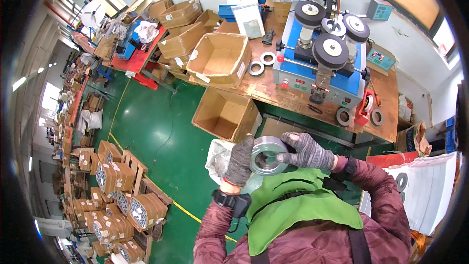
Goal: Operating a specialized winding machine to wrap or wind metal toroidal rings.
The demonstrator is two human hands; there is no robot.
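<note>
A thick grey metal ring (268, 169) is held in front of my green apron (303, 203). My left hand (239, 162), in a grey knit glove, grips the ring's left side. On the right side my right hand (311, 151), also gloved, closes on the rim, with its thumb reaching into the hole. Just beyond and to the left of the ring, a white bag (217, 159) shows, partly hidden behind my left hand.
A blue winding machine (289, 79) with black rollers stands on the wooden bench (259, 90). Rings (256, 69) lie on the bench at both sides of it. An open carton (217, 76) sits on the bench, another carton (222, 122) below. Packed boxes (146, 212) stand on pallets at left.
</note>
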